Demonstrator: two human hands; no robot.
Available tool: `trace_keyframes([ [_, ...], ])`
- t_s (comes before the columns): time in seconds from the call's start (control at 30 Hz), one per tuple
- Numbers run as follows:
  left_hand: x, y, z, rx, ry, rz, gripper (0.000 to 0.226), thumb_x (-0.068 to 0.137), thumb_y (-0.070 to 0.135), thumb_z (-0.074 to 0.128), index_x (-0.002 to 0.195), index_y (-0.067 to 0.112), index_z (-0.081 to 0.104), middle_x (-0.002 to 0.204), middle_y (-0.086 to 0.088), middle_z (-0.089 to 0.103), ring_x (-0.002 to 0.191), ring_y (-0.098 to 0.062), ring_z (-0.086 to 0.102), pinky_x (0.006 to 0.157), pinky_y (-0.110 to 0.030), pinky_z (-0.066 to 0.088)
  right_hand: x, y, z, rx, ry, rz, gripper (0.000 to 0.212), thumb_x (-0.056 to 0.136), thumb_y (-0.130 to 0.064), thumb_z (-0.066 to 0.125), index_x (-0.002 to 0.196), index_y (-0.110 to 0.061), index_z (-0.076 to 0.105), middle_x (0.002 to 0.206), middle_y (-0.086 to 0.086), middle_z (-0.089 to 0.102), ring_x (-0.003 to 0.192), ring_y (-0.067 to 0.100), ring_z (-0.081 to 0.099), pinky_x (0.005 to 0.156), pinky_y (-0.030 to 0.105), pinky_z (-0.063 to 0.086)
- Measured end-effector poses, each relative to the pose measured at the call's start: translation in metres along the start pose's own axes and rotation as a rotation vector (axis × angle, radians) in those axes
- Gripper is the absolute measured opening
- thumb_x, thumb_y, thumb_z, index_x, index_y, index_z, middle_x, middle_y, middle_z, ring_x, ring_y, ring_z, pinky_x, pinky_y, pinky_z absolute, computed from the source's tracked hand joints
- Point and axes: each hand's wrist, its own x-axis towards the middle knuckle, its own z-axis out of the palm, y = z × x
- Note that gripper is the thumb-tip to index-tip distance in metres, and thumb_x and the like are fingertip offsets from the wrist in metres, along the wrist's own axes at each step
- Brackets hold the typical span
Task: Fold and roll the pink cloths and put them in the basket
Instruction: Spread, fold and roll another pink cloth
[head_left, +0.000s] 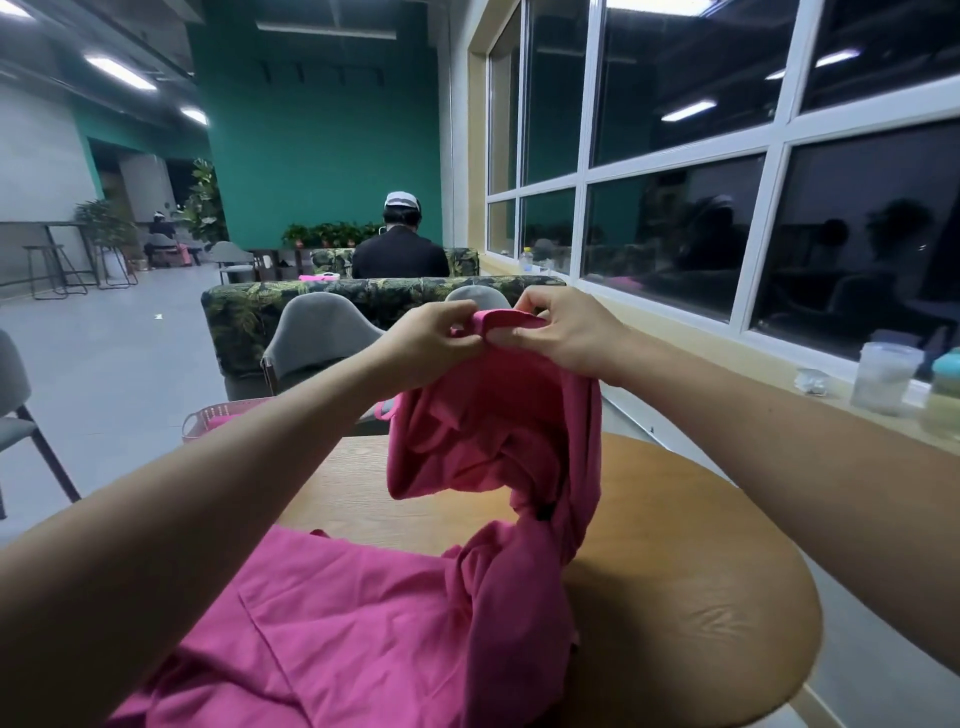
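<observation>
A pink cloth (493, 431) hangs in the air above the wooden table (691, 545), its lower end trailing down onto the table. My left hand (426, 343) and my right hand (561, 332) both pinch its top edge, close together. More pink cloth (337, 623) lies spread on the near part of the table. A pink basket (218, 418) with pink cloth inside stands at the table's far left, partly hidden behind my left forearm.
Grey chairs (317, 332) stand beyond the table, with a leaf-patterned sofa back behind them. A person sits further off, back turned. On the window ledge to the right stand a clear cup (885, 379) and small containers.
</observation>
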Motion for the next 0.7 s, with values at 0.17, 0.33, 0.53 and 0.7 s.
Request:
trace_keyframes([
  [0.17, -0.002, -0.01, -0.018, -0.141, 0.051, -0.027, 0.016, 0.088, 0.03, 0.064, 0.08, 0.018, 0.056, 0.07, 0.01, 0.048, 0.07, -0.01, 0.043, 0.067, -0.035, 0.035, -0.02, 0.015, 0.013, -0.12, -0.085, -0.026, 0.031, 0.078, -0.028, 0.085, 0.086, -0.025, 0.056, 0.074, -0.003, 0.067, 0.069, 0.018, 0.059, 0.062, 0.033, 0.047],
  [0.33, -0.003, -0.018, -0.036, -0.005, 0.092, -0.03, 0.02, 0.093, 0.021, 0.068, 0.077, 0.022, 0.058, 0.066, 0.016, 0.053, 0.064, -0.001, 0.046, 0.065, -0.028, 0.039, -0.034, 0.044, 0.022, -0.258, -0.09, 0.026, 0.026, 0.08, -0.014, 0.073, 0.079, -0.023, 0.048, 0.076, -0.001, 0.063, 0.069, 0.021, 0.058, 0.059, 0.037, 0.045],
  [0.53, -0.007, -0.03, -0.054, 0.131, 0.188, -0.055, 0.014, 0.092, 0.021, 0.066, 0.084, 0.013, 0.057, 0.071, 0.006, 0.053, 0.061, -0.006, 0.043, 0.06, -0.033, 0.037, -0.054, 0.078, 0.045, -0.315, -0.214, 0.186, 0.013, 0.088, -0.016, 0.067, 0.085, -0.022, 0.056, 0.085, 0.001, 0.067, 0.079, 0.022, 0.065, 0.063, 0.036, 0.05],
  [0.7, -0.01, -0.039, -0.064, 0.188, 0.233, -0.09, 0.014, 0.092, 0.022, 0.064, 0.084, 0.015, 0.054, 0.073, 0.002, 0.055, 0.064, -0.011, 0.045, 0.061, -0.035, 0.037, -0.047, 0.08, 0.039, 0.151, -0.098, 0.35, 0.013, 0.098, -0.005, 0.055, 0.096, -0.012, 0.065, 0.087, 0.017, 0.074, 0.071, 0.023, 0.068, 0.065, 0.038, 0.056],
])
